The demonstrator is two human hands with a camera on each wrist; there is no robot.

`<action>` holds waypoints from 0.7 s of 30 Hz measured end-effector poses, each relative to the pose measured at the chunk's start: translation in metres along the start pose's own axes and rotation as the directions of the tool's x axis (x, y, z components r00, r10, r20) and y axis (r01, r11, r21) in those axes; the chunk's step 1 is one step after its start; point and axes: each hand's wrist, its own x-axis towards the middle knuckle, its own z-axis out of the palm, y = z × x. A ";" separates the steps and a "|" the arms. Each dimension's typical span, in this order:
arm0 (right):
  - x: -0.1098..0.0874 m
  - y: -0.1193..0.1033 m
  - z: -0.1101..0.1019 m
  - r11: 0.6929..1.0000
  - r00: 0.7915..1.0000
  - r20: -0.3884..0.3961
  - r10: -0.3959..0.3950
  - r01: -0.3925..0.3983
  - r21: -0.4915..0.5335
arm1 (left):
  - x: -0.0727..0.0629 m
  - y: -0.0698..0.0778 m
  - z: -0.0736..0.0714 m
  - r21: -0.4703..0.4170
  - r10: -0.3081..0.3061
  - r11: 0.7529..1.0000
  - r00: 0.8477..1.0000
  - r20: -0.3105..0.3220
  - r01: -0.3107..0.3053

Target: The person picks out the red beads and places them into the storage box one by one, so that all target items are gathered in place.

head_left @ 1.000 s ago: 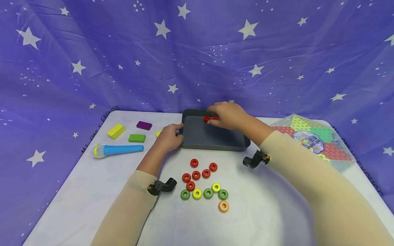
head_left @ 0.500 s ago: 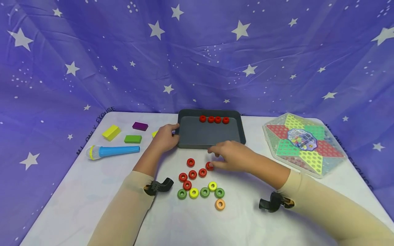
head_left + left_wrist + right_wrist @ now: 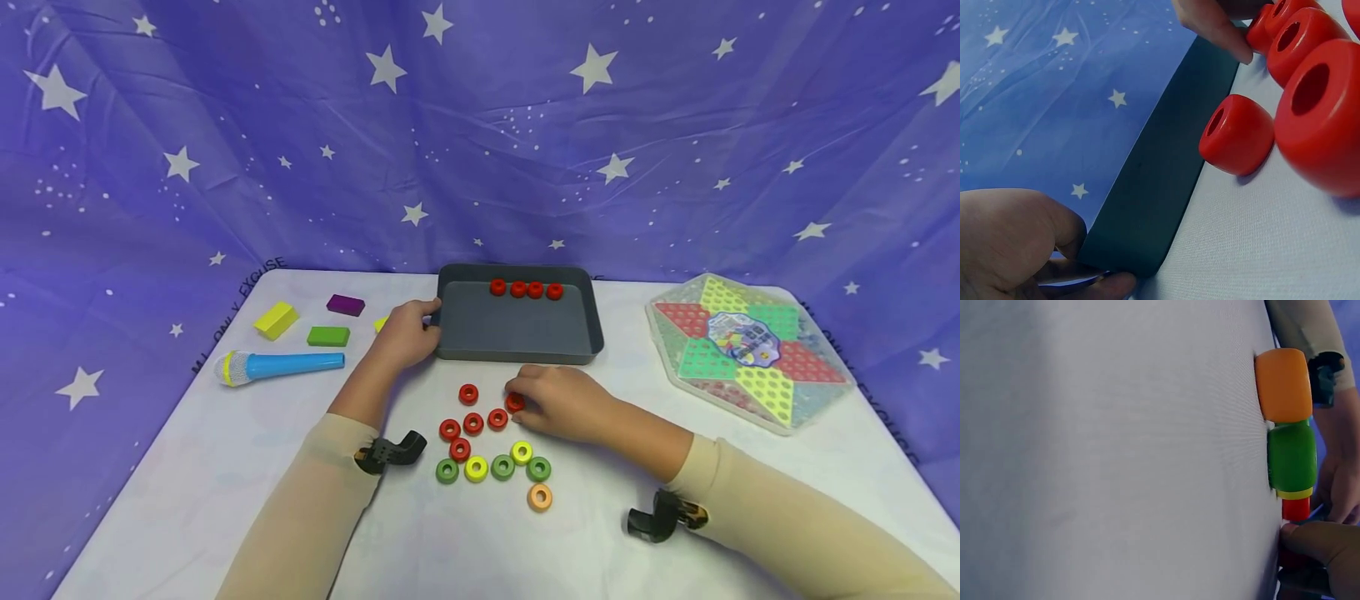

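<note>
My left hand (image 3: 407,335) grips the left edge of a dark grey tray (image 3: 517,337); the left wrist view shows its thumb and fingers (image 3: 1113,286) at the tray's corner. Inside, several red rings (image 3: 535,290) stand in a row along the far wall. In front of the tray, my right hand (image 3: 566,404) pinches a red ring (image 3: 515,402) at table level, its fingers partly covering the ring. Just left of that hand lie several more red rings (image 3: 473,423). Closer to me are green rings (image 3: 502,467), yellow rings (image 3: 476,468) and an orange ring (image 3: 539,497).
A blue toy microphone (image 3: 292,365) lies at left, with a yellow block (image 3: 276,320), a green block (image 3: 328,336) and a purple block (image 3: 346,305) behind it. At right is a hexagonal star-patterned game board (image 3: 750,350). A starry purple cloth (image 3: 480,125) hangs behind the table.
My right hand has come from the tray's far wall, leaving red rings lined up there, down to the table, where its fingers have closed about another red ring. My left hand stays at the tray.
</note>
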 end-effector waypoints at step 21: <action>0.031 0.052 -0.080 0.997 0.999 -0.005 0.054 -0.053 0.058 | 0.000 0.001 0.000 0.000 -0.018 1.000 1.000 0.008 0.018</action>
